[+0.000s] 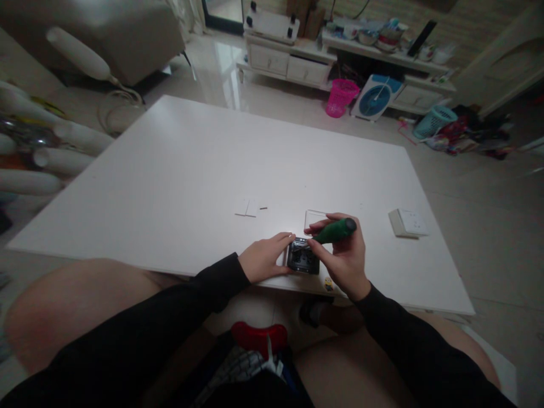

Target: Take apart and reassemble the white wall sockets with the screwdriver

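Near the front edge of the white table, my left hand (267, 258) grips the left side of a wall switch or socket unit (304, 258) with a dark, open inside facing up. My right hand (346, 255) is closed around a screwdriver (338, 231) with a green handle and a dark end. Its shaft slants down to the left, toward the unit's upper part; whether the tip touches a screw cannot be made out. Just behind my right hand lies a pale rectangular frame (315, 216), partly covered by the fingers.
White switch plates (247, 207) and a small dark strip (263, 208) lie left of centre on the table (212, 153). A white socket (410, 222) sits to the right. A small yellow sticker (328, 284) is at the front edge.
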Demonstrator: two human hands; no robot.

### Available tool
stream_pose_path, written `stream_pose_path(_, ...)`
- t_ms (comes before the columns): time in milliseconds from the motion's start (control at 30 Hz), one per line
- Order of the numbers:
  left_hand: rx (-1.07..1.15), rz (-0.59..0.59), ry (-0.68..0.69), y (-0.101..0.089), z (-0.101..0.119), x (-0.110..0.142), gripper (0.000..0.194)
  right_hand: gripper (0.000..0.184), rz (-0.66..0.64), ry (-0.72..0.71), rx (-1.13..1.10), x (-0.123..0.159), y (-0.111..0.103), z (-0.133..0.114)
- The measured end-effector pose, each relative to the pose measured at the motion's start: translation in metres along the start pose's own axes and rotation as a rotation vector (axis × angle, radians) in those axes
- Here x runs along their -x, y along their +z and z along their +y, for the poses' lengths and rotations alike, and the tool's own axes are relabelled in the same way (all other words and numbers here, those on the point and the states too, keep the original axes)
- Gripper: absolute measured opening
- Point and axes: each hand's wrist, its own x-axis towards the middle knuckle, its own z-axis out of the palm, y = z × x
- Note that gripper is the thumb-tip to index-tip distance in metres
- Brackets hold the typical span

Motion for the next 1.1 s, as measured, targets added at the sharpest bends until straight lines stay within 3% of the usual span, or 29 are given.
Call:
stream_pose_path(200, 0.015, -0.001, 0.010, 0.0002, -0.0009, 0.0001, 0.080, 0.054, 0.019, 0.028, -0.003, -0.0015, 0.0018, -0.0039)
stream_pose_path(467, 0.000, 0.013, 0.020, 0.0032, -0.0042, 0.0002, 0.078, 0.054, 0.034, 0.047, 0.291, -0.0048, -0.0064, 0.0010)
stream_pose_path(567, -0.004, 0.013, 0.012, 0.0030, -0.0035, 0.0004, 0.078, 0.060, 0.028, 0.058, 0.262, -0.0032, -0.0072, 0.0026)
stream_pose_path(733, 0.004, 0.007, 0.010, 0.0021, -0.0022, 0.0006, 0.076, 0.053, -0.027, 0.042, 0.080, -0.0003, -0.0027, 0.0012)
stream_pose_path(933, 0.020, 0.026, 0.036, 0.0014, -0.0023, 0.0000, 0.074, 0.053, -0.048, 0.067, 0.046, 0.0014, -0.0018, 0.0027)
stream_pose_path(1100, 0.026, 0.021, 0.017, 0.0005, -0.0007, -0.0003, 0.074, 0.040, -0.098, 0.041, 0.011, 0.0019, -0.0021, 0.0031)
